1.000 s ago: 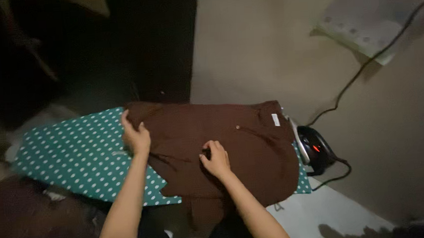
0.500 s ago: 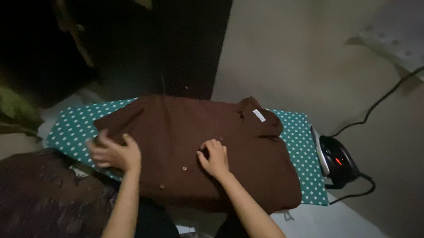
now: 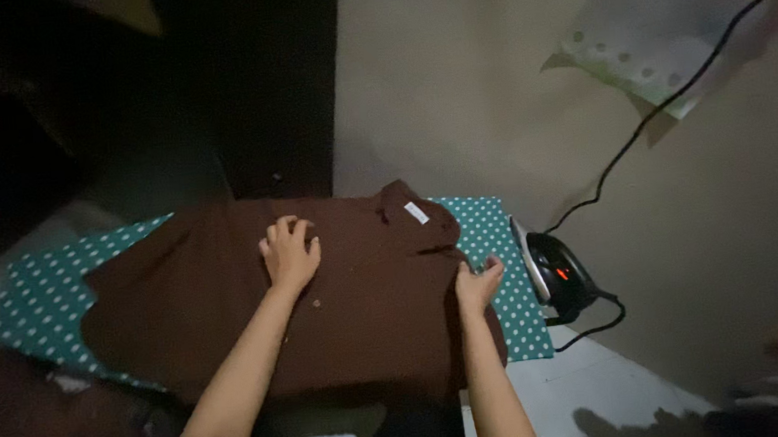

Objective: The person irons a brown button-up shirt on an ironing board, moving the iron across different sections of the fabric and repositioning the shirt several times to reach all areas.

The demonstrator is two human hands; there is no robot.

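A brown buttoned shirt lies spread over a teal cloth with white dots. My left hand rests flat on the shirt's chest, fingers apart, just left of the collar and its white label. At the shirt's right edge my right hand touches the fabric near the shoulder, fingers loosely spread. A black electric iron stands on its heel a short way right of my right hand, with a small red light on.
The iron's black cord runs up and to the right across the beige floor. A pale dotted cloth lies at the top right. Dark furniture fills the top left. A white surface shows at the bottom right.
The shirt has slid left and lies flatter. My left hand moved from the shirt's left edge to its chest. My right hand went from the button line to the right edge.
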